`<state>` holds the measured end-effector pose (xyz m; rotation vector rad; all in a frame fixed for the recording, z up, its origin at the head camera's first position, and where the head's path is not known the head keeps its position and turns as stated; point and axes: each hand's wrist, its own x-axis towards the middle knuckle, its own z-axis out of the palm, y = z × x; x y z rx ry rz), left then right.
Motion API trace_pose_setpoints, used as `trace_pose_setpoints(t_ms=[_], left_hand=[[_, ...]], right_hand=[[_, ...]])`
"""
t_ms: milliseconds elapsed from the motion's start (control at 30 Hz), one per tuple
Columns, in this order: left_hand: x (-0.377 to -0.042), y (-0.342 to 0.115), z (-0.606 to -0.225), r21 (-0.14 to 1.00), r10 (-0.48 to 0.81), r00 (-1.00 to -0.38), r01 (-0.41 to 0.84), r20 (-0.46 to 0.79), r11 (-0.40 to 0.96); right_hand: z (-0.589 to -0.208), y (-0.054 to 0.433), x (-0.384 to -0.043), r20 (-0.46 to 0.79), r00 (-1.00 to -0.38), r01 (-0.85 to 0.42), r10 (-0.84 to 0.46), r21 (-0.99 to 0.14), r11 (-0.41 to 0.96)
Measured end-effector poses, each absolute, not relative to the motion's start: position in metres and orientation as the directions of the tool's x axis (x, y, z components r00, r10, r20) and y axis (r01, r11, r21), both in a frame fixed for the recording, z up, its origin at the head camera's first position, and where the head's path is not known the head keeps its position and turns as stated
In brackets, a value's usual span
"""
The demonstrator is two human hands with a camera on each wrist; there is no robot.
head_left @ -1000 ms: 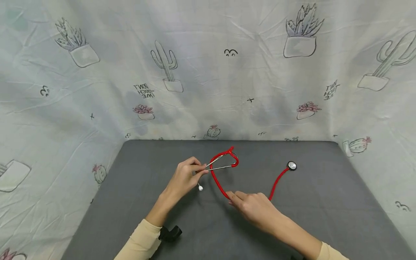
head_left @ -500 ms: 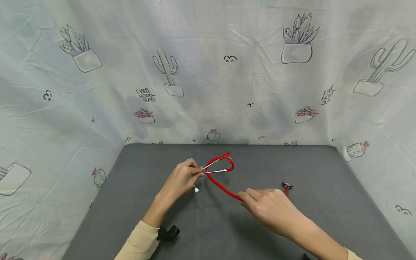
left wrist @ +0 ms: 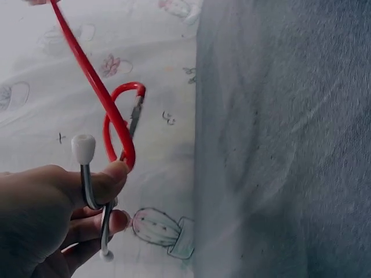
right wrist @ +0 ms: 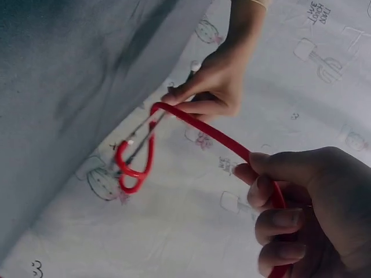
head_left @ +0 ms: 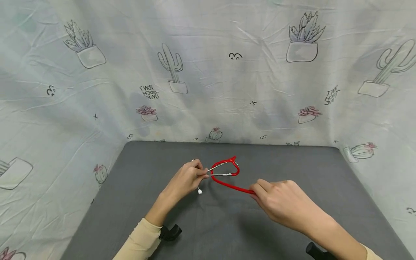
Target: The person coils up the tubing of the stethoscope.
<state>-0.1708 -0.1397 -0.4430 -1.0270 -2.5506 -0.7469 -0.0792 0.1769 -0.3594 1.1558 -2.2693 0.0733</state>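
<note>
A stethoscope with red tubing [head_left: 232, 186] is stretched between both hands above the table. My left hand [head_left: 183, 182] pinches its two metal ear tubes [head_left: 222, 175] together between thumb and fingers. One white ear tip [head_left: 199, 191] hangs below that hand; in the left wrist view another white ear tip [left wrist: 83, 149] stands up beside the thumb. Past the ear tubes, the red tubing loops back behind them toward my right hand [head_left: 287, 204]. That hand grips the tube, its fingers curled round it in the right wrist view [right wrist: 278, 202]. The chest piece is hidden.
Underneath lies a grey-covered table [head_left: 156, 155]. A pale cloth printed with cacti [head_left: 208, 72] hangs along its back and sides. Black wrist mounts show near the left sleeve [head_left: 138, 240] and under the right forearm.
My right hand has moved right and slightly up along with the tube, pulling it straighter and flatter. The chest piece has gone out of sight behind it. The left hand stays nearly still.
</note>
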Motion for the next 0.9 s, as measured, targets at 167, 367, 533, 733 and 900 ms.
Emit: trace_pose_setpoints(t_ms=[167,367,533,733,900], left_hand=[[-0.166,-0.133,-0.448,0.292,0.646,-0.611,0.789,0.458,0.540],[-0.156,-0.123,-0.455,0.168,0.702,-0.453,0.883,0.550,0.438],[-0.144,-0.113,-0.450,0.139,0.716,-0.398,0.909,0.574,0.393],[-0.132,-0.101,-0.445,0.126,0.708,-0.321,0.941,0.629,0.314],[-0.128,-0.093,-0.439,0.141,0.670,-0.285,0.955,0.686,0.262]], right_hand=[[-0.348,0.173,-0.086,0.531,-0.365,-0.778,-0.765,0.277,0.564],[-0.338,0.178,-0.108,0.549,-0.301,-0.781,-0.780,0.328,0.531],[-0.339,0.186,-0.136,0.645,-0.229,-0.799,-0.729,0.303,0.519],[-0.347,0.198,-0.170,0.684,-0.273,-0.835,-0.676,0.181,0.520],[-0.359,0.202,-0.192,0.676,-0.343,-0.829,-0.652,0.108,0.548]])
